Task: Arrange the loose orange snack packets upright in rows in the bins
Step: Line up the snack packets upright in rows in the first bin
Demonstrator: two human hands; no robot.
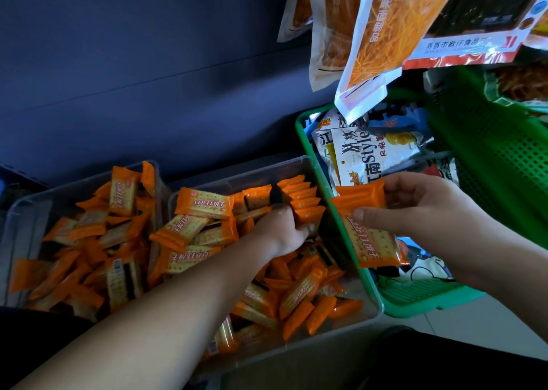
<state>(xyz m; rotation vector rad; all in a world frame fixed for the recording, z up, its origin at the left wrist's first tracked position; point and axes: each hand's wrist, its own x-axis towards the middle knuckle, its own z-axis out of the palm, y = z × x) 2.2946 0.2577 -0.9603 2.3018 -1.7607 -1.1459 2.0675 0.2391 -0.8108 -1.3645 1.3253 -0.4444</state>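
Nearest, at 7 o'clock of the view: left forearm [166, 315], slanted up toward centre. At its end, left hand [283, 231], sunk into the right clear bin [255, 174], fingers curled downward against an upright row [302, 199] of orange packets at the bin's 1 o'clock corner. Gripping or merely pressing: cannot tell, fingertips buried among the packets. Around the wrist, from 6 to 9 o'clock of that bin, loose orange packets [296, 297], heaped flat and crosswise, a few on edge. At 9 o'clock of this bin and touching it, left clear bin [35, 208], filled with jumbled orange packets [89, 241].

At 3 o'clock of the view, right hand [415, 211], clamped on a stack of orange packets [372, 238]: thumb across the upper face, fingers curled behind, stack tilted, printed cracker face upward. Held over the border between the right clear bin and a green basket [421, 299] just beside it at 3 o'clock.

Inside the basket, toward 12 o'clock, white snack bag [361, 155] among other mixed bags. Farther, at 2 o'clock, second green mesh basket [498, 152], tilted. Farthest, at 1 o'clock, hanging snack bags [385, 27] in orange and white. At 11 o'clock, dark blue panel [148, 63].
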